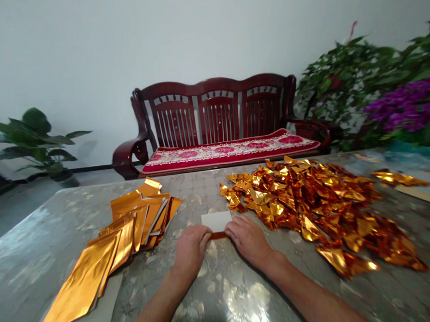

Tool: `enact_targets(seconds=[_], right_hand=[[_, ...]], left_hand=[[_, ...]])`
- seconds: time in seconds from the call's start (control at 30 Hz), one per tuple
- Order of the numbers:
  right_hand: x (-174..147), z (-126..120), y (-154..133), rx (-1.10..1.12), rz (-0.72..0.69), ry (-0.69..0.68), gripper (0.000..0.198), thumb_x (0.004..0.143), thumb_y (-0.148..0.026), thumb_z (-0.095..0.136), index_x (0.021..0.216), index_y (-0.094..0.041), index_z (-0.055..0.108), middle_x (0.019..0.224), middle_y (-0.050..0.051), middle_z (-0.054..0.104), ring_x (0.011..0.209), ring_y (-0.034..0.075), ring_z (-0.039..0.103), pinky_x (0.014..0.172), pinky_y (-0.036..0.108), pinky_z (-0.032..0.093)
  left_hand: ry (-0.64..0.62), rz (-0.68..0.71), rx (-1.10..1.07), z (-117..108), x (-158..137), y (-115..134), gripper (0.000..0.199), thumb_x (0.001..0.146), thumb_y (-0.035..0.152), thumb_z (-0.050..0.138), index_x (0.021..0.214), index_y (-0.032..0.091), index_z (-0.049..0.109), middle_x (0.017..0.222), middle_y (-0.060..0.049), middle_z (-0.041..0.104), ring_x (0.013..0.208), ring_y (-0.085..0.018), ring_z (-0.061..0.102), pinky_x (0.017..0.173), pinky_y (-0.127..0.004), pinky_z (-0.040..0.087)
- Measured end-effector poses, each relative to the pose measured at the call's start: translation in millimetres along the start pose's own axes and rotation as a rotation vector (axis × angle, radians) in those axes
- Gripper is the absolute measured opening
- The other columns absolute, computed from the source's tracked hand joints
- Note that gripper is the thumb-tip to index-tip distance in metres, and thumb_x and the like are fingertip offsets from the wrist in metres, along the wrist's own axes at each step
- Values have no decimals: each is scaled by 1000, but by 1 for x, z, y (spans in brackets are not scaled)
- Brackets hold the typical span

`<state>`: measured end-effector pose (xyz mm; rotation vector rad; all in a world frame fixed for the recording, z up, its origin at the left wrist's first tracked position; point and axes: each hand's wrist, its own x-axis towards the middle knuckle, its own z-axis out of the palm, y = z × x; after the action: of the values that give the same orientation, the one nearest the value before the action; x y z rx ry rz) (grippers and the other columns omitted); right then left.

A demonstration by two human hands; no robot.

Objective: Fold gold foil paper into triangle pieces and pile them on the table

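Between my two hands lies a sheet of foil paper, its white side up and its near edge folded over into a narrow copper-gold strip. My left hand pinches the left end of that strip, fingers closed. At the right end my right hand grips it the same way. Fanned stacks of flat gold foil sheets lie to the left of my left hand. A large heap of folded gold foil pieces spreads out to the right, close beyond my right hand.
The table has a glossy, patterned clear cover. Clear plastic and a pale board lie at the right edge. Behind stands a dark wooden bench with a red patterned cushion. Potted plants flank it.
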<state>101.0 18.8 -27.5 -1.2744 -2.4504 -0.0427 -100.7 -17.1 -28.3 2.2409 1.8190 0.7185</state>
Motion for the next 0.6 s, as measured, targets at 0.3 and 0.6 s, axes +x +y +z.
enact_targets(seconds=[0.3,0.6], right_hand=[[5,4,-3,-24,68,-55,8,97,-23,58,92,-20,64,92,4,69,88,22,56,76,33,37],[8,3,-4,-49,92,-80,6,95,-24,61,92,-19,64,93,5,69,89,23,57,75,33,37]], left_hand=[[-24,-89,18,1,4,2,20,96,23,51,93,22,70,90,-5,72,93,-22,64,81,-31,44],[34,-128,173,2,4,7,10,94,26,55,100,22,61,85,-5,71,83,-24,67,70,-31,42]])
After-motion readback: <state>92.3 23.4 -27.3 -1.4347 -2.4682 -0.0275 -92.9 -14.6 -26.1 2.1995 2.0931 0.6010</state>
